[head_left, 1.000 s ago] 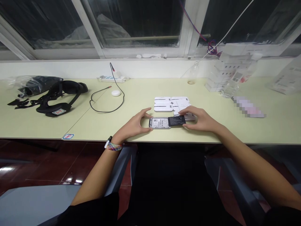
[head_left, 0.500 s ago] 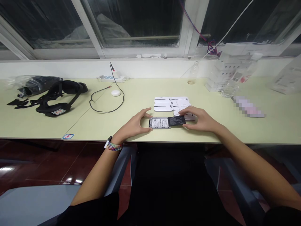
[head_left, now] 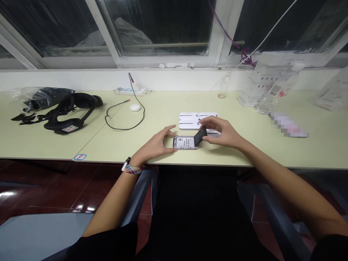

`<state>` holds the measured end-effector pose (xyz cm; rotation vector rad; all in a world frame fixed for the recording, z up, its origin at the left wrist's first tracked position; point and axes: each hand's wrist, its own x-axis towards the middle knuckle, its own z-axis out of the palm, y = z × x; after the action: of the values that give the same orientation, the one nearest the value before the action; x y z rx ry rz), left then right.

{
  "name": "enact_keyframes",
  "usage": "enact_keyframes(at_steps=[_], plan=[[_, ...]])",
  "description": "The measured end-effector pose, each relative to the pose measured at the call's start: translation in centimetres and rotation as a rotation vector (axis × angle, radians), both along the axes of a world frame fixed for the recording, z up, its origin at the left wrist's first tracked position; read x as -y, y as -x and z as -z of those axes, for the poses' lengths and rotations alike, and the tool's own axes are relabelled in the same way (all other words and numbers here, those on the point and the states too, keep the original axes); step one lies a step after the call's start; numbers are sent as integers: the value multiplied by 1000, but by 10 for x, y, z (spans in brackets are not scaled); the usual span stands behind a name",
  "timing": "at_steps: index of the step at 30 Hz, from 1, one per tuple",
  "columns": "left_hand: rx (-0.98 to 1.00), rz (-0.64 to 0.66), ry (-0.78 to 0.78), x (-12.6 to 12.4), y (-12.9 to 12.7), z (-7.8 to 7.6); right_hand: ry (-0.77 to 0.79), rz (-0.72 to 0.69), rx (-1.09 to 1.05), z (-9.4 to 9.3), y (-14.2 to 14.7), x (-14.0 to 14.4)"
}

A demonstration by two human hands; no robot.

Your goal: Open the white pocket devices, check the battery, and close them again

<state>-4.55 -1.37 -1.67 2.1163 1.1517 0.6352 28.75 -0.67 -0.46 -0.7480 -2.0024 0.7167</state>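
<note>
Black slab (head_left: 200, 137) tilts, pinched by right hand (head_left: 221, 133) (wide-spread left hand (head_left: 154, 145) grips device (head_left: 185, 143)).

The left sleeve (head_left: 108, 237), at seven o'clock, is black and ends near the elbow; the right sleeve (head_left: 330, 248), at four o'clock, is black also. Black clothing (head_left: 198, 217) lies between five and six. Toward eight, the left wrist carries a black-and-white band (head_left: 125, 164) and a finely patterned, many-coloured bracelet (head_left: 134, 170). Left hand (head_left: 154, 144) and right hand (head_left: 224, 134) are bare.

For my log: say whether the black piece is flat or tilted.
Tilted: the black piece slopes up from the device to the right hand.
</note>
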Motion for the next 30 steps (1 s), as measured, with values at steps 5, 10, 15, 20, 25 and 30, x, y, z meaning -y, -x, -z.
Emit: enact_keyframes(at_steps=[5,10,15,20,25,30], plan=[[7,10,-1,1,0,-1,63,-39,51,-12,27,-8],[10,25,-25,0,0,0,0,-50,204,-27,41,-10],[6,22,-40,-1,0,1,-6,-81,384,-43,47,-12],[9,18,-35,0,0,0,-59,-139,485,-49,57,-15],[-3,8,-41,1,-1,-1,-116,-139,553,-41,69,-16],[-11,-2,-34,1,0,0,-191,-150,639,-22,72,-17]])
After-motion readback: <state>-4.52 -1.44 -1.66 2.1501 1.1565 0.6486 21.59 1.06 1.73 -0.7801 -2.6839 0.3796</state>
